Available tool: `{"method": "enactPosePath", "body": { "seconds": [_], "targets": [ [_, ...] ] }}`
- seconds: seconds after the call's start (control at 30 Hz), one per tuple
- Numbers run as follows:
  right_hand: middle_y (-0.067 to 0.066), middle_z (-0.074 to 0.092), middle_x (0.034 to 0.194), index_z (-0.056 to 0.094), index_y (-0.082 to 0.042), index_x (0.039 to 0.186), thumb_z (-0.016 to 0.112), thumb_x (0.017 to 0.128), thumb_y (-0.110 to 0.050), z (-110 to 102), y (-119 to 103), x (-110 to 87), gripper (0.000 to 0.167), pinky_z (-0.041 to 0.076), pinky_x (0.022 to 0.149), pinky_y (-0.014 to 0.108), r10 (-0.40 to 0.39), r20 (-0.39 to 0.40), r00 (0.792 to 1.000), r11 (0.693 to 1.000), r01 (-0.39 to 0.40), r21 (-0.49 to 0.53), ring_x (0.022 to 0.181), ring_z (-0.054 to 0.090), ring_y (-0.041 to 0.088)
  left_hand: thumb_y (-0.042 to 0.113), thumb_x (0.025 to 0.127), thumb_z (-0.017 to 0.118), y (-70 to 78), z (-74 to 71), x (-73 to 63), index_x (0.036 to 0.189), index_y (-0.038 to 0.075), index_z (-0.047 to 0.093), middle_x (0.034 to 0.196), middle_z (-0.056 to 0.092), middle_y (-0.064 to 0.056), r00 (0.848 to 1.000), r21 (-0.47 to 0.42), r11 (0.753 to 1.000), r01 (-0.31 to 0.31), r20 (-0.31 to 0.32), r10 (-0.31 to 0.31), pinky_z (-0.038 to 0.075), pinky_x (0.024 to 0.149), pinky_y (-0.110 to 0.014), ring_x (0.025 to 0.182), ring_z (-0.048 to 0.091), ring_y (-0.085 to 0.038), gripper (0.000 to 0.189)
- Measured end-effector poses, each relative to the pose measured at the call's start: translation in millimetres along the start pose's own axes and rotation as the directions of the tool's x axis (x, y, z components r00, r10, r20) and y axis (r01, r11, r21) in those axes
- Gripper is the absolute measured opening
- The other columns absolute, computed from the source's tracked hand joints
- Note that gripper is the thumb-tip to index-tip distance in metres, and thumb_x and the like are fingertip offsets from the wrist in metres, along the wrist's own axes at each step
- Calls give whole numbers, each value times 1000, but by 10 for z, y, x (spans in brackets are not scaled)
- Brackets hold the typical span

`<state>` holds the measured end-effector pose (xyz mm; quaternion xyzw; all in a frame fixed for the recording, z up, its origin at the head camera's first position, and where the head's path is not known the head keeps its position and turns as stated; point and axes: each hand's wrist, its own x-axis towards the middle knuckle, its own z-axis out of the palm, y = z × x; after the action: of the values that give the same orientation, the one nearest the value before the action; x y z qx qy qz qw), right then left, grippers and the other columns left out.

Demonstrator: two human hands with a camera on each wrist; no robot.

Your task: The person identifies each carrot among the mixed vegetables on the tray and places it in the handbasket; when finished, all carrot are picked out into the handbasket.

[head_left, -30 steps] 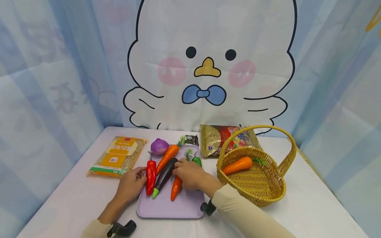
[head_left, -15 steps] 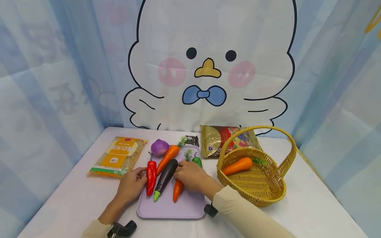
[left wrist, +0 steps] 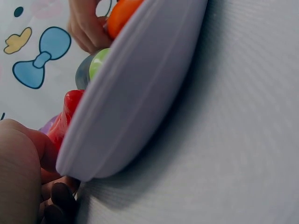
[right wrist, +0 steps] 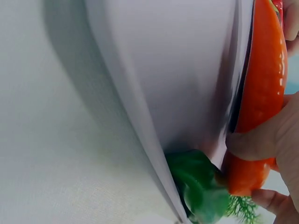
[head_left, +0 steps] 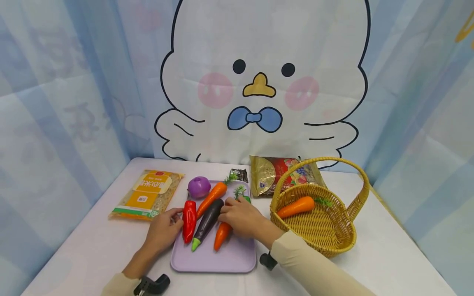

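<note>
Right hand [head_left: 242,218] grips a carrot [head_left: 222,236]; left hand [head_left: 164,231] — beside red pepper [head_left: 189,222].

I report the carrot [right wrist: 264,74] in my right hand [head_left: 242,218] smooth and glossy, apparently plastic, with bright highlights. Red pepper [head_left: 189,222]: likewise glossy, plastic-looking. Eggplant [head_left: 208,220]: smooth, softer sheen. Tray [head_left: 214,263]: smooth, near-matt plastic. Basket [head_left: 314,230]: woven, wicker-like, ridged. I note the orange packet [head_left: 149,193] as shiny plastic film. My sleeve [head_left: 307,263]: matt cloth. Backdrop [head_left: 218,33]: creased matt fabric. Table surface [left wrist: 233,116]: matt, finely textured.
</note>
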<state>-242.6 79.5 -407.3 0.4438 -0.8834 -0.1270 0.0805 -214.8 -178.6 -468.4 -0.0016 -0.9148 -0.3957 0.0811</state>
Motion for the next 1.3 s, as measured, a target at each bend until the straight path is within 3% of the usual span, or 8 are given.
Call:
{"method": "enactPosePath", "body": {
  "seconds": [0.47, 0.7, 0.87, 1.03, 1.13, 1.3],
  "targets": [
    [-11, 66, 120, 69, -33, 127, 74, 87, -19, -84, 0, -69, 43, 34, 88, 41, 20, -38, 999, 1000, -20, -1, 109, 49, 18, 9, 90, 59, -11, 10, -2, 126, 0, 68, 83, 61, -4, 1000, -8, 1000, 1, 2, -1, 41, 56, -25, 65, 49, -16, 38],
    [-6, 63, 125, 64, -31, 133, 68, 94, -23, -146, 37, -154, 40, 39, 93, 50, 61, -21, 998, 994, -59, 92, 111, 52, 22, 9, 90, 59, -1, 6, 0, 126, -1, 68, 83, 61, -4, 1000, -7, 1000, -6, 2, 6, 41, 57, -25, 66, 49, -16, 38],
    [-6, 61, 120, 62, -28, 137, 67, 96, -30, -160, 84, -184, 41, 44, 83, 37, 42, -35, 999, 990, -37, 136, 96, 54, 20, 9, 90, 59, -1, 3, -1, 126, 0, 68, 84, 61, -4, 1000, -6, 1000, -3, 2, 3, 41, 57, -25, 66, 50, -16, 39],
    [-5, 59, 117, 59, -26, 140, 68, 96, -31, -197, 110, -193, 45, 43, 71, 26, 20, -39, 999, 985, -13, 170, 90, 51, 17, 9, 90, 59, -10, -3, -1, 126, 0, 68, 84, 61, -4, 1000, -8, 1000, 3, 5, -3, 42, 57, -25, 67, 50, -17, 39],
    [-4, 58, 117, 58, -23, 140, 70, 95, -28, -229, 120, -200, 46, 46, 74, 26, 41, -8, 999, 972, -37, 233, 93, 51, 16, 10, 90, 59, -9, -9, 0, 126, 0, 68, 84, 61, -4, 1000, -8, 1000, 3, 6, -3, 41, 58, -25, 67, 50, -17, 39],
    [0, 59, 120, 61, -14, 139, 76, 90, -17, -293, 153, -219, 51, 51, 91, 31, 102, 49, 994, 927, -113, 358, 104, 53, 17, 9, 89, 59, -4, -12, 4, 126, 0, 68, 84, 61, -4, 1000, -4, 1000, -4, 5, 4, 41, 58, -26, 66, 49, -16, 39]
  ]
}}
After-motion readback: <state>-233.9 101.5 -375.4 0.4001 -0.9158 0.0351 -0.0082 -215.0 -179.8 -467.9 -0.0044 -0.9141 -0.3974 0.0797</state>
